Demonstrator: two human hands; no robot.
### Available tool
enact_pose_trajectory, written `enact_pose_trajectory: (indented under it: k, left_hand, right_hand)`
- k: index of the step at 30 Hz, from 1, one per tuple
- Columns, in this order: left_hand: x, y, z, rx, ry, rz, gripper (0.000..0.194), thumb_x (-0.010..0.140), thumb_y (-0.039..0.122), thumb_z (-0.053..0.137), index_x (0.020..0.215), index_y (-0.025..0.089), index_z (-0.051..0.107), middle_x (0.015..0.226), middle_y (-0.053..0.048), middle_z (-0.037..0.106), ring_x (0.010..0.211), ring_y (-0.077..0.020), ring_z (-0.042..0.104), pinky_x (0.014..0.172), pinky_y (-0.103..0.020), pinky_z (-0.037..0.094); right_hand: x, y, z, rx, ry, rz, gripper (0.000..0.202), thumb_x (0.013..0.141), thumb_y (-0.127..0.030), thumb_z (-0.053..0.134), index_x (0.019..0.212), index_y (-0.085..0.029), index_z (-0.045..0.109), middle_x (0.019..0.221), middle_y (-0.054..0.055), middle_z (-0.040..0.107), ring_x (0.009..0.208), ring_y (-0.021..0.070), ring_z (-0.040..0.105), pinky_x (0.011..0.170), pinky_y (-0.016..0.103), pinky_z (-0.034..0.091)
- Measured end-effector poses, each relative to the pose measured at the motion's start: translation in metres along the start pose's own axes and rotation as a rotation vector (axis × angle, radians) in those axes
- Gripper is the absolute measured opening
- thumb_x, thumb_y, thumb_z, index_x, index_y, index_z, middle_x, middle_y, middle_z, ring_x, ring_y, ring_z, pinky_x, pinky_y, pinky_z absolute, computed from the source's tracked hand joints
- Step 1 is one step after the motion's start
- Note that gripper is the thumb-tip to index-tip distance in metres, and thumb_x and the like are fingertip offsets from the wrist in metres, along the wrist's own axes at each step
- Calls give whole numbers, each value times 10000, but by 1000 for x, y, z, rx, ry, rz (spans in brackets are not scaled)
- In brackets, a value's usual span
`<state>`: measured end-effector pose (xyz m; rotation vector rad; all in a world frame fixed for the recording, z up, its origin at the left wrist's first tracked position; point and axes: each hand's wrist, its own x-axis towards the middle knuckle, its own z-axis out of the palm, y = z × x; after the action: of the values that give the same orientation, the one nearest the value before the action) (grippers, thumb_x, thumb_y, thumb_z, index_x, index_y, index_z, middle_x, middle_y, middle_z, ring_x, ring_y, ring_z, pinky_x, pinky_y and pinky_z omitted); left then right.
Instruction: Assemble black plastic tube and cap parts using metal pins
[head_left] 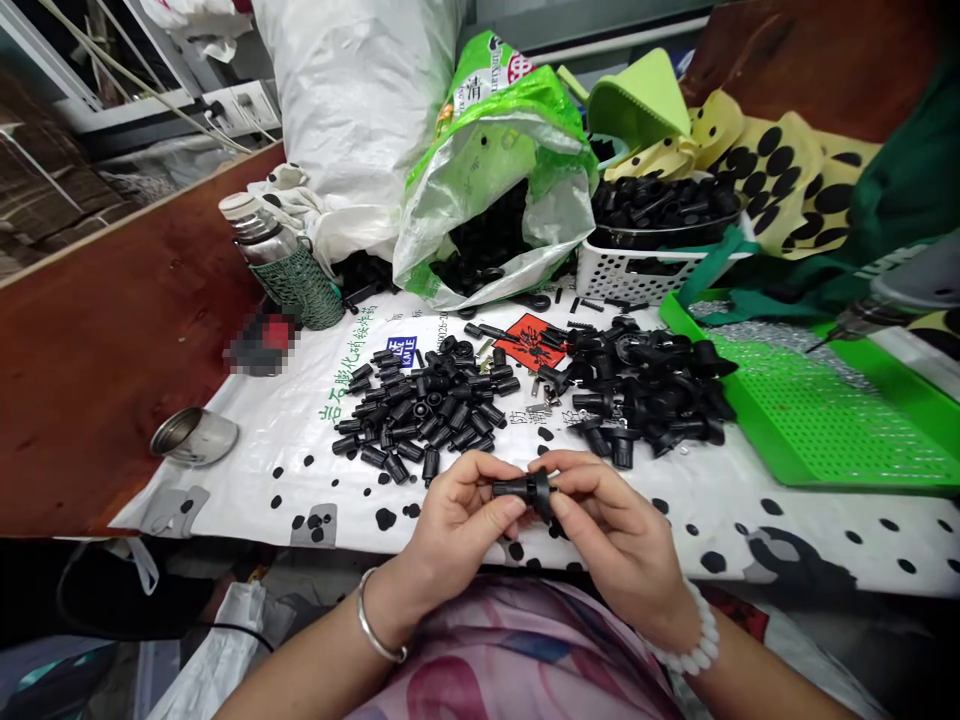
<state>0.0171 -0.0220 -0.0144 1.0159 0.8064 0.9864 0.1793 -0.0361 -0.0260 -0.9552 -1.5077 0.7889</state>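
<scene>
Between my two hands, just over the table's front edge, is a black plastic part [536, 488] with a narrow cylindrical end and a wider flared collar. The thumb and fingers of my left hand [459, 508] pinch the narrow end. On the collar side, my right hand [611, 518] grips the same part with thumb and fingertips, which hide some of it. Just beyond my hands lies a pile of small black ribbed caps [427, 410]. To its right is a heap of larger black plastic parts [649, 385], with small metal pieces [541, 395] between the piles.
A green perforated tray [847, 420] stands at the right, with a power screwdriver [892, 295] over it. Behind are an open green bag [502, 150] and a white basket [637, 270] of black parts. A metal cup [195, 436] and a thermos [281, 265] stand left.
</scene>
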Motion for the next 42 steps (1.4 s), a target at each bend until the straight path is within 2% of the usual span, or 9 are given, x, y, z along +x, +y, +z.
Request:
enact_pose_trajectory:
  k: [8, 13, 16, 24, 29, 32, 36, 39, 42]
  left_hand:
    - [-2, 4, -3, 167, -8, 153, 382, 838, 359, 597, 1157, 167, 514, 830, -35, 618, 666, -112, 600, 638, -231, 498]
    - [1, 11, -5, 672, -148, 473, 541, 787, 319, 668, 1275, 214, 460, 1199, -119, 522, 1098, -237, 513, 948, -373, 433]
    - [5, 14, -4, 844, -259, 575, 510, 818, 289, 632, 1295, 233, 460, 1197, -122, 509, 1114, -239, 493, 959, -392, 431]
    - [5, 7, -1, 840, -190, 635, 488, 793, 316, 661, 1244, 219, 500, 1155, -126, 531, 1077, -236, 524, 916, -377, 466]
    - [4, 9, 0, 797, -130, 604, 296, 850, 238, 581, 1143, 197, 577, 1120, -117, 554, 1055, -214, 542, 902, -364, 472]
    - [5, 9, 0, 789, -208, 559, 407, 831, 249, 610, 1225, 202, 518, 1155, -124, 550, 1082, -227, 525, 926, -371, 455]
    - [4, 6, 3, 780, -182, 518, 443, 810, 208, 625, 1233, 214, 494, 1120, -107, 563, 1044, -226, 529, 909, -360, 451]
    - [2, 6, 7, 706, -171, 447, 422, 779, 149, 610, 1182, 206, 496, 1099, -97, 527, 908, -186, 547, 723, -269, 500]
    - [0, 8, 10, 578, -165, 303, 398, 763, 110, 572, 1137, 204, 471, 1063, -71, 477, 677, -95, 489, 524, -181, 442]
  right_hand:
    - [-1, 0, 5, 138, 83, 105, 97, 872, -150, 511, 870, -208, 589, 1004, 76, 586, 935, 138, 599, 692, 188, 535]
    - [-5, -1, 4, 104, 46, 85, 107, 871, -144, 511, 886, -222, 582, 1019, 56, 576, 969, 132, 576, 763, 198, 519]
    - [-8, 0, 3, 77, 27, 85, 111, 871, -144, 513, 893, -231, 578, 1032, 40, 574, 962, 120, 576, 790, 192, 507]
    - [-13, 1, 2, 37, 29, 74, 118, 875, -145, 499, 892, -222, 587, 1039, 55, 550, 992, 140, 553, 782, 217, 501]
    - [-10, 0, 2, 112, 2, 151, 80, 864, -183, 526, 856, -206, 602, 1006, 64, 547, 903, 147, 580, 718, 234, 519]
    - [-8, -1, 3, 186, 57, 224, 78, 852, -216, 549, 807, -196, 609, 962, 64, 556, 843, 146, 591, 612, 209, 523]
    - [-6, -3, 2, 165, 94, 190, 70, 841, -202, 561, 803, -203, 620, 927, 61, 563, 890, 160, 579, 670, 227, 529]
    - [-6, -4, 1, 120, 66, 154, 74, 842, -182, 554, 806, -206, 614, 921, 59, 554, 895, 163, 573, 702, 246, 529]
    - [-6, -4, 2, 37, 37, 94, 78, 842, -154, 546, 830, -207, 603, 928, 60, 549, 910, 167, 561, 741, 268, 515]
